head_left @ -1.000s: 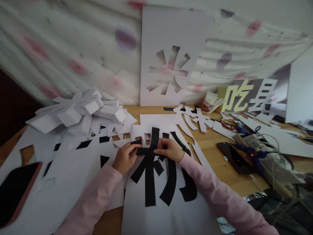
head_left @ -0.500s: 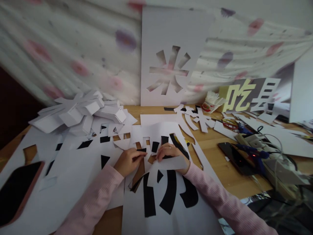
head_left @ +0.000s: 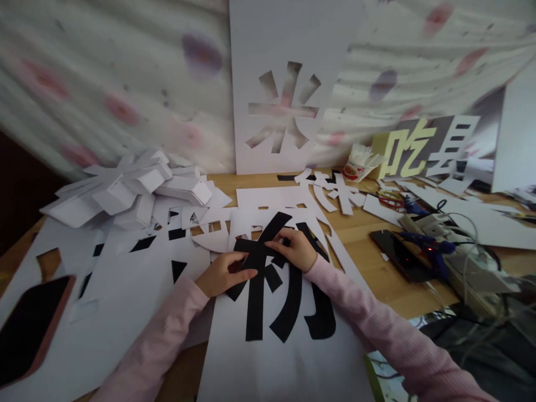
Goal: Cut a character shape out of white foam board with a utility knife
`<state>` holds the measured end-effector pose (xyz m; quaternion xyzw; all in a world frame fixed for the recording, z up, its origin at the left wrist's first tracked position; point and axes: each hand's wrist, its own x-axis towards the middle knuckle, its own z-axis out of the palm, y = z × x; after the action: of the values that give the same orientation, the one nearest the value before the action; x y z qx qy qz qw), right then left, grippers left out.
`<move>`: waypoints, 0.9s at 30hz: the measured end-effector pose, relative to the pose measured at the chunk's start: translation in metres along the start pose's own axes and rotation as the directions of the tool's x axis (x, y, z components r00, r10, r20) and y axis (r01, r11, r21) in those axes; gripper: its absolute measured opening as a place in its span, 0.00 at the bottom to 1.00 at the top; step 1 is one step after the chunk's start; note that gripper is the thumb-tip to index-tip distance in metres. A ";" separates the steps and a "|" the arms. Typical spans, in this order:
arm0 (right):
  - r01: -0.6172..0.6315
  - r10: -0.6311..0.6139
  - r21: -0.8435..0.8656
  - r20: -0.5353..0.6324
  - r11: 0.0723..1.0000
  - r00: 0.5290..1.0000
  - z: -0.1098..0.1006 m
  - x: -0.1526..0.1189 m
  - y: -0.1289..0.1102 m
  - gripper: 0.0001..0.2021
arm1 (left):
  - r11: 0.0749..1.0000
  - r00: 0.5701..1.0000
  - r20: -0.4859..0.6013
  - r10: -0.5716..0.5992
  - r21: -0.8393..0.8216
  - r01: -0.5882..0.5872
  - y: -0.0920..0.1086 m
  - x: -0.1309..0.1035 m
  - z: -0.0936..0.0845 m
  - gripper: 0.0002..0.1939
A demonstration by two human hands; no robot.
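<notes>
A black cut-out character piece (head_left: 254, 296) with crossing strokes lies black side up over a white sheet (head_left: 276, 368). My left hand (head_left: 226, 273) pinches its left side between thumb and fingers. Higher up, my right hand (head_left: 296, 249) pinches the piece near where its strokes meet. To the right on the sheet are a long curved black stroke (head_left: 288, 307) and a black hooked stroke (head_left: 324, 321). My right hand partly covers the upper ends of these strokes. Whether the piece rests flat or is slightly raised, I cannot tell.
White three-dimensional letter shapes (head_left: 125, 184) are piled at the back left. A phone (head_left: 33, 329) lies at the left edge. On the right are a dark phone (head_left: 397, 254), a blue glue gun (head_left: 435, 251) and a power strip with cables. A cut-out board (head_left: 255, 44) leans behind.
The held piece, white side showing before, now shows its black face and covers the gaps in the sheet. My right hand has turned and moved up slightly; the camera view has shifted.
</notes>
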<state>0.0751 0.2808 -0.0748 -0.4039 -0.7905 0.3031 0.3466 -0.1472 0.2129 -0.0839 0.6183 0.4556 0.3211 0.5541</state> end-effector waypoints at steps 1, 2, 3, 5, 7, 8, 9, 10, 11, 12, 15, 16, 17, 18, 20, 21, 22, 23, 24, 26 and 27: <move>0.019 -0.019 -0.011 0.011 1.000 1.000 0.000 0.002 -0.002 0.12 | 0.999 0.998 -0.045 -0.049 0.006 0.049 -0.002 0.002 0.002 0.20; 0.045 -0.045 -0.034 0.015 0.998 0.999 -0.001 0.002 -0.004 0.10 | 0.997 0.993 -0.090 -0.075 0.011 0.077 -0.005 0.004 0.003 0.19; 0.076 -0.076 -0.070 0.004 0.995 0.997 -0.002 0.000 -0.005 0.07 | 0.996 0.989 -0.124 -0.083 0.016 0.086 -0.008 0.005 0.004 0.18; 0.125 -0.134 -0.173 -0.043 0.977 0.990 -0.007 -0.011 -0.007 0.06 | 0.996 0.982 -0.170 -0.081 0.025 0.087 -0.013 0.007 0.003 0.17; 0.131 -0.153 -0.273 -0.060 0.953 0.986 -0.012 -0.031 -0.008 0.10 | 0.996 0.978 -0.196 -0.078 0.037 0.087 -0.015 0.007 0.002 0.15; 0.123 -0.145 -0.315 -0.045 0.941 0.988 -0.014 -0.043 -0.008 0.10 | 0.995 0.976 -0.202 -0.077 0.045 0.088 -0.015 0.007 0.002 0.14; 0.119 -0.132 -0.354 -0.011 0.928 0.991 -0.015 -0.056 -0.009 0.10 | 0.995 0.977 -0.201 -0.076 0.055 0.088 -0.014 0.007 0.002 0.13; 0.121 -0.118 -0.394 0.034 0.911 0.992 -0.015 -0.068 -0.009 0.12 | 0.994 0.978 -0.197 -0.074 0.065 0.088 -0.013 0.006 0.003 0.13; 0.128 -0.099 -0.436 0.088 0.891 0.991 -0.013 -0.080 -0.010 0.14 | 0.993 0.979 -0.193 -0.072 0.076 0.088 -0.012 0.006 0.004 0.14; 0.139 -0.077 -0.482 0.146 0.865 0.986 -0.011 -0.090 -0.010 0.17 | 0.992 0.979 -0.193 -0.069 0.090 0.088 -0.010 0.007 0.006 0.15; 0.179 0.000 -0.604 0.284 0.776 0.959 0.000 -0.110 -0.013 0.29 | 0.985 0.970 -0.236 -0.054 0.148 0.091 -0.006 0.008 0.013 0.16; 0.188 0.024 -0.631 0.311 0.753 0.950 0.004 -0.113 -0.013 0.33 | 0.980 0.964 -0.263 -0.047 0.173 0.096 -0.005 0.008 0.015 0.15; 0.194 0.039 -0.650 0.326 0.735 0.944 0.006 -0.116 -0.013 0.35 | 0.975 0.956 -0.290 -0.039 0.199 0.100 -0.005 0.008 0.017 0.15; 0.200 0.047 -0.661 0.335 0.723 0.941 0.009 -0.117 -0.013 0.37 | 0.969 0.949 -0.314 -0.030 0.225 0.105 -0.004 0.008 0.018 0.14; 0.203 0.048 -0.674 0.334 0.710 0.941 0.011 -0.120 -0.011 0.38 | 0.957 0.937 -0.349 -0.015 0.267 0.115 -0.004 0.007 0.020 0.13; 0.205 0.043 -0.676 0.330 0.708 0.943 0.012 -0.121 -0.010 0.37 | 0.951 0.933 -0.359 -0.011 0.283 0.120 -0.003 0.006 0.020 0.13; 0.206 0.035 -0.676 0.325 0.708 0.945 0.012 -0.121 -0.009 0.37 | 0.947 0.930 -0.367 -0.010 0.295 0.127 -0.003 0.006 0.021 0.14; 0.205 0.028 -0.674 0.318 0.710 0.948 0.012 -0.122 -0.009 0.37 | 0.945 0.928 -0.374 -0.010 0.301 0.132 -0.002 0.005 0.021 0.14; 0.197 0.025 -0.672 0.306 0.714 0.952 0.011 -0.122 -0.009 0.38 | 0.944 0.925 -0.379 -0.010 0.303 0.134 -0.001 0.005 0.021 0.15; 0.165 0.031 -0.670 0.271 0.724 0.962 0.010 -0.122 -0.010 0.38 | 0.945 0.921 -0.389 -0.004 0.299 0.131 0.000 0.005 0.021 0.14; 0.148 0.037 -0.669 0.254 0.728 0.967 0.010 -0.121 -0.011 0.39 | 0.947 0.920 -0.392 0.001 0.297 0.126 0.000 0.006 0.021 0.14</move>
<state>0.1152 0.1711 -0.1090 -0.4373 -0.8953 0.0288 0.0806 -0.1256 0.2096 -0.0882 0.6083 0.6213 0.3417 0.3567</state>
